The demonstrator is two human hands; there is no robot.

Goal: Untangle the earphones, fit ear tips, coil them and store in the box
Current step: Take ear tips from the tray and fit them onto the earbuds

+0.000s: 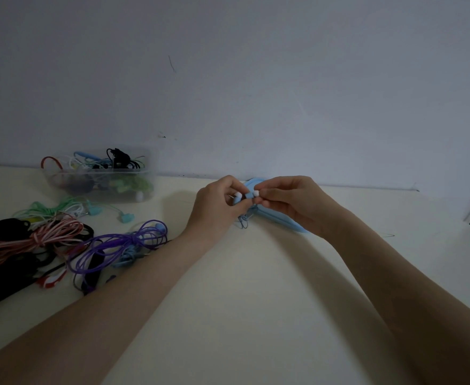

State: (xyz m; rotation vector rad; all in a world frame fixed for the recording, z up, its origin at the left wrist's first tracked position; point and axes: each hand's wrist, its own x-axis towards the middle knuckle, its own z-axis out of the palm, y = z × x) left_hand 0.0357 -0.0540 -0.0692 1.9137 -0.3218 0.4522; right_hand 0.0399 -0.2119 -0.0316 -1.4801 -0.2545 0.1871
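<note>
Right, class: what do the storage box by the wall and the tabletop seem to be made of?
Storage box: probably clear, slightly frosted plastic, since the coiled earphones inside show hazily through its walls. Tabletop: smooth, matte cream surface with no visible grain, perhaps laminate or painted board; the dim light leaves that open.

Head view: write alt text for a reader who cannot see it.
Over a pale table, a person's left hand and right hand pinch light blue earphones with white ear tips. At far left lie coiled cables in several colours, with a clear plastic box of more earphones behind them by the wall.
</note>
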